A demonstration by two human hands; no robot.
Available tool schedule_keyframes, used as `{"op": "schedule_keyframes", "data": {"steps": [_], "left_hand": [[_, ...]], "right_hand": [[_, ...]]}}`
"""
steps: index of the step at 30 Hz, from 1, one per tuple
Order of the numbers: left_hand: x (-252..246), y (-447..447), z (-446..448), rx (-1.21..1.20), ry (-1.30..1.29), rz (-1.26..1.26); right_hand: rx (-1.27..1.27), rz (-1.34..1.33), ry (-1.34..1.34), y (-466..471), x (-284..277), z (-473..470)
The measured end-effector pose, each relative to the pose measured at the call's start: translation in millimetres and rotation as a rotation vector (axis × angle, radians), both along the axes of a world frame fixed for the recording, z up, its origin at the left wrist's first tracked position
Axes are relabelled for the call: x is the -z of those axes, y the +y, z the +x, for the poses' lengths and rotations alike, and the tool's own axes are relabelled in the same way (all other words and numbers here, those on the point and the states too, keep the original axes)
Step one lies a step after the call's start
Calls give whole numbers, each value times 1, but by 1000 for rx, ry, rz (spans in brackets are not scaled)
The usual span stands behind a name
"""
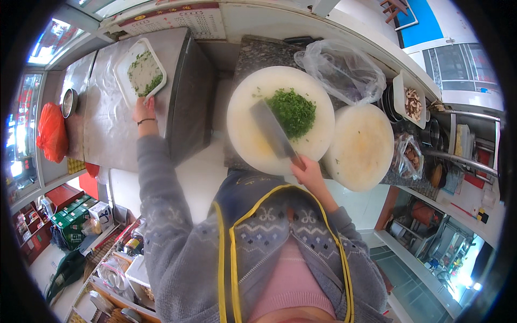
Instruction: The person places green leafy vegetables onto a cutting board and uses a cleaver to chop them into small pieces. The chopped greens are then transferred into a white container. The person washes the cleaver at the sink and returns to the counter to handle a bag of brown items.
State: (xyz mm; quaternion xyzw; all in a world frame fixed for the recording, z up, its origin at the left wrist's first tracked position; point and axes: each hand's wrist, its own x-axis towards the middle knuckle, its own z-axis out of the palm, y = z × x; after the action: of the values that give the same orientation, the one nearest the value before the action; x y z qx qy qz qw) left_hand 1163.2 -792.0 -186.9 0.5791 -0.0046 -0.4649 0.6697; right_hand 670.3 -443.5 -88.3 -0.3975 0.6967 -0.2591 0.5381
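My left hand [144, 110] grips the near edge of a white tray [121, 76] on the metal counter at the left. Chopped green herbs [154, 84] are scattered in the tray, thickest near my hand. My right hand [309, 171] holds a cleaver [272, 129] by its wooden handle. The blade lies over the round white cutting board [242, 133], against the left side of a heap of finely chopped green herbs [294, 113]. A second round board [359, 145] stands just right of the first.
A clear plastic bag [343, 72] lies behind the boards. At right are a white container of sliced food [412, 103] and a bagged food item [408, 157]. A metal bowl [69, 103] and red bag [52, 131] sit far left. A gap separates the two counters.
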Motion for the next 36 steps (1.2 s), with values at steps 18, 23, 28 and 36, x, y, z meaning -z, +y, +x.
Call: {"op": "schedule_keyframes", "data": {"steps": [18, 23, 28, 36], "left_hand": [[-81, 256, -93, 371, -88, 32], [-75, 296, -119, 471, -110, 70], [-72, 325, -167, 454, -54, 98], [-81, 344, -222, 425, -35, 148]], "right_hand": [[308, -18, -344, -47, -15, 101], [264, -165, -123, -39, 9, 102], [277, -269, 38, -28, 36, 80], [274, -416, 135, -16, 45, 51]]}}
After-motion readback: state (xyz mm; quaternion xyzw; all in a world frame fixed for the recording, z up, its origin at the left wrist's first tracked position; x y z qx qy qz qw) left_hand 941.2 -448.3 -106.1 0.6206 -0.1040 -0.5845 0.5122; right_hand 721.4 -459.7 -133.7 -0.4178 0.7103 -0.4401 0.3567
